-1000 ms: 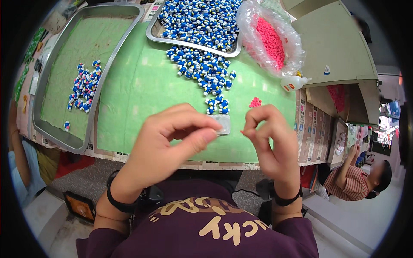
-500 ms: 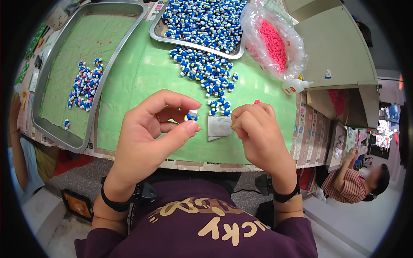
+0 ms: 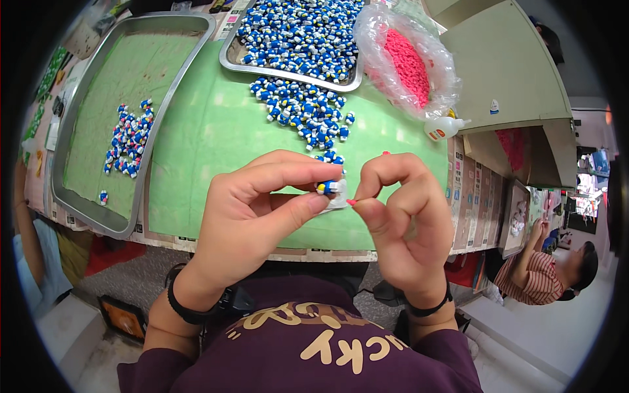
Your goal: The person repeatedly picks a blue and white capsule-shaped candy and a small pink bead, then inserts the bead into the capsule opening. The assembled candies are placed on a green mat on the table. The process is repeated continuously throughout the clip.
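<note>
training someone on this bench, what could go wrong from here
The small pink piece at the right hand's fingertips might slip and get lost. The blue-and-white figure could twist in the left hand's pinch. Loose figures lie just beyond the left fingers and might get knocked.

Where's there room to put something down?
On the green sheet, between the left tray and the blue-white pieces, or right of those, below the plastic bag. The far tray is heaped; between left hand and right hand it's crowded.
</note>
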{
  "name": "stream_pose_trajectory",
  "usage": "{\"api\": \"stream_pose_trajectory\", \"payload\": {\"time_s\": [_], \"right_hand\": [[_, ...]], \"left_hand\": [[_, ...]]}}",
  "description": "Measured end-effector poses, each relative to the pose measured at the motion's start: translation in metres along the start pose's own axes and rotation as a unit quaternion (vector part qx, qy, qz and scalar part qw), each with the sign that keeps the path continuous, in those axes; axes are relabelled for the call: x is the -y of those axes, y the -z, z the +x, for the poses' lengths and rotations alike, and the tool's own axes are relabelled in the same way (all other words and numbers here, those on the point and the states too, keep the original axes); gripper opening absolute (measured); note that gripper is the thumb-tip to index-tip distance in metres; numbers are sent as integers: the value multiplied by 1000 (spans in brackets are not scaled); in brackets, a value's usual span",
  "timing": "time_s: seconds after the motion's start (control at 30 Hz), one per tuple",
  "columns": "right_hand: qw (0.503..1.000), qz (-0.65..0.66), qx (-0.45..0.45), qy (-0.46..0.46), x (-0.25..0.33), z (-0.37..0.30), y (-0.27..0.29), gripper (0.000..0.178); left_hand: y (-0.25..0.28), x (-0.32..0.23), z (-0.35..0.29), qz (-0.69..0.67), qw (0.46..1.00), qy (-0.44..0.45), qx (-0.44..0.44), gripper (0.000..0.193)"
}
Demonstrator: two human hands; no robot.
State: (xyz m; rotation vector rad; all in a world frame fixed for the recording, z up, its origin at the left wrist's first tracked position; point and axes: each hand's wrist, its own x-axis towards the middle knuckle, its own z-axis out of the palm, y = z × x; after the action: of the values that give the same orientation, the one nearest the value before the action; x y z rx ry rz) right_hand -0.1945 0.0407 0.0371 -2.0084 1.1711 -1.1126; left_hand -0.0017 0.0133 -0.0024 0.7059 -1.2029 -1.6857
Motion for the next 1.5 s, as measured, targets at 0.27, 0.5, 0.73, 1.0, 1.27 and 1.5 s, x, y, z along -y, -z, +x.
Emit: {"api": "stream_pose_trajectory", "payload": {"time_s": [0.27, 0.5, 0.73, 1.0, 1.27, 1.5], "right_hand": [[994, 39, -91, 36, -1, 3, -13, 26], [996, -2, -81, 43, -1, 3, -14, 25], [997, 56, -55, -13, 2, 2, -15, 26], [985, 143, -46, -87, -5, -5, -6, 34], [974, 75, -109, -182, -30, -22, 44, 31], [966, -64, -28, -250, -88, -35, 60, 11]], "left_hand": [[-11, -2, -3, -56, 998, 18, -36, 29], [-13, -2, -3, 74, 994, -76, -37, 29], [-11, -8, -3, 304, 929, -206, -48, 33], [-8, -11, -1, 320, 915, -248, 2, 37], [39, -13, -7, 281, 937, -158, -135, 24], [156, -31, -25, 486, 808, -100, -318, 18]]}}
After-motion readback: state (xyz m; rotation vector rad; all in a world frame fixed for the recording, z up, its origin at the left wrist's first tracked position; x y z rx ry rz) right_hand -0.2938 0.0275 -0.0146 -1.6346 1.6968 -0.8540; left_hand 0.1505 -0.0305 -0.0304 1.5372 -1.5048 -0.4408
